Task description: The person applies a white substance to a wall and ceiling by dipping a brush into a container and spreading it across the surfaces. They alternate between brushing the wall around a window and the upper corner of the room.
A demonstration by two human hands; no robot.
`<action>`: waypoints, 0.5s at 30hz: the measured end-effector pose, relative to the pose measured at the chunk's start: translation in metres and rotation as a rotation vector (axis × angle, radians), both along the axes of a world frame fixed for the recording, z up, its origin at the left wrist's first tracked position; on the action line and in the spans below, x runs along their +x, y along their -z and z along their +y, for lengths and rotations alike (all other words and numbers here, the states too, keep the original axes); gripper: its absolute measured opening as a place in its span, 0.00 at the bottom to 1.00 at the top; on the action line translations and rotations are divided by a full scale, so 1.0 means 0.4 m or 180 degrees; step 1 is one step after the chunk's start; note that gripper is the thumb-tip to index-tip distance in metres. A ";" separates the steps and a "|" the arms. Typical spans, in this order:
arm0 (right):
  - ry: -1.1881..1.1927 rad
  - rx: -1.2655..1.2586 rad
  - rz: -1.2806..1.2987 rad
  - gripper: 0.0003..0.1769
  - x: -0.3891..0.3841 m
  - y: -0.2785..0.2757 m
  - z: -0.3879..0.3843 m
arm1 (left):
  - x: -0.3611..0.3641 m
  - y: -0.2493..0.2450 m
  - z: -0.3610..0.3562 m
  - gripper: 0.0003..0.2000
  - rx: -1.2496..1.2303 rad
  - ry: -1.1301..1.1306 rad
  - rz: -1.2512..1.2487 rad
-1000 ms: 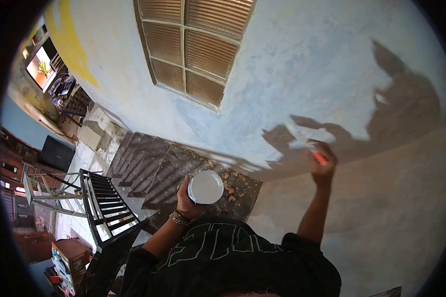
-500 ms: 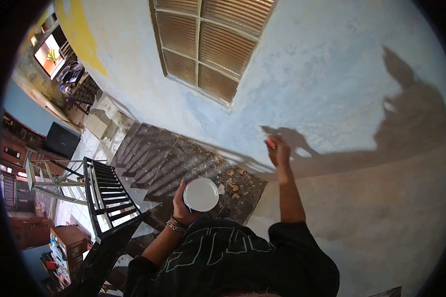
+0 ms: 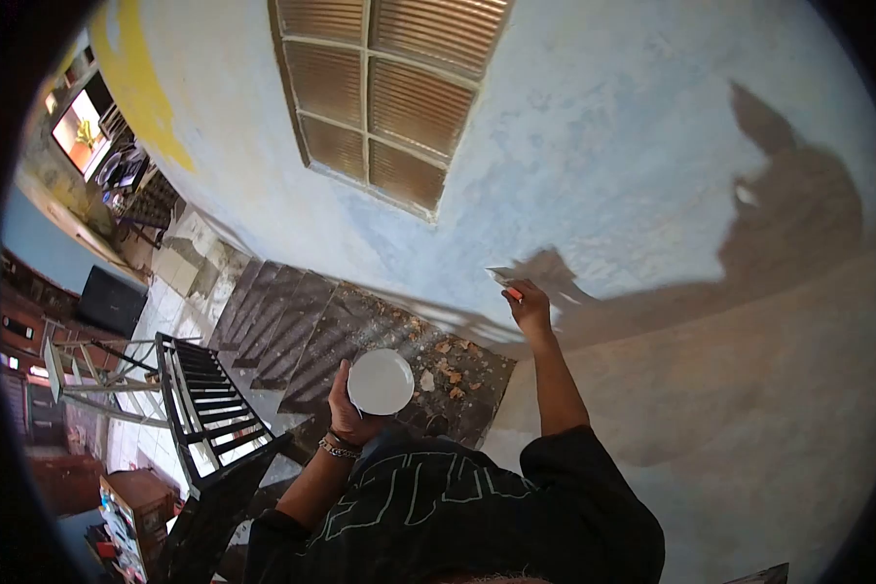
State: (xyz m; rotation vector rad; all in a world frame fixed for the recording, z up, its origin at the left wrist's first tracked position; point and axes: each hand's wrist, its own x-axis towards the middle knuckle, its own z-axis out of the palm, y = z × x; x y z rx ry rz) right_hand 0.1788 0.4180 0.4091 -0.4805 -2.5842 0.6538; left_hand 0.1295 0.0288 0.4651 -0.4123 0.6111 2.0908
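My left hand [image 3: 346, 411] is wrapped round the side of a round white tub [image 3: 381, 382], held in front of my body with its pale top facing up. My right hand [image 3: 530, 310] grips a putty knife [image 3: 499, 276] with an orange-red handle. Its metal blade points left, right at the patchy blue and white wall [image 3: 594, 214], below the window. A shadow of the hand and knife falls on the wall beside them.
A window with ribbed panes [image 3: 375, 107] is set in the wall above. Dark steps [image 3: 292, 321] strewn with dry leaves [image 3: 450, 375] lie below. To the left are a black slatted railing [image 3: 219, 404], a black box-like object [image 3: 112, 298] and a wooden cabinet [image 3: 138, 496].
My right hand has moved the putty knife left and slightly down along the wall. The view has shifted a little; my left hand still holds the tub.
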 end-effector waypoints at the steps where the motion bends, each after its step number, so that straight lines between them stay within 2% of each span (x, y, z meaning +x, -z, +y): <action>1: 0.0143 0.0001 0.0030 0.12 0.002 -0.024 0.009 | 0.003 0.003 -0.004 0.31 0.0061 0.0034 0.0042; 3: 0.0458 0.0016 0.0092 0.12 0.025 -0.159 0.011 | -0.005 -0.001 0.003 0.32 0.0225 0.0115 0.0149; 5: 0.0465 -0.0122 0.0441 0.11 0.095 -0.321 0.043 | 0.000 -0.018 0.003 0.32 0.0399 0.0175 0.0227; 8: 0.0438 0.0153 0.0933 0.10 0.176 -0.625 0.003 | -0.010 0.001 0.014 0.32 0.0358 0.0267 0.0245; 9: 0.0361 0.0253 0.1134 0.10 0.198 -0.689 -0.012 | -0.011 0.004 0.020 0.32 0.0313 0.0259 0.0232; 12: 0.0235 0.0299 0.0893 0.09 0.252 -0.741 -0.038 | -0.018 0.000 0.046 0.32 0.0320 0.0193 0.0160; 13: 0.0111 0.0088 0.0575 0.10 0.262 -0.716 -0.036 | -0.018 -0.006 0.055 0.32 0.0391 0.0262 0.0306; 15: 0.0028 -0.0097 0.0516 0.13 0.243 -0.583 -0.011 | -0.016 -0.033 0.069 0.32 0.0516 0.0388 0.0590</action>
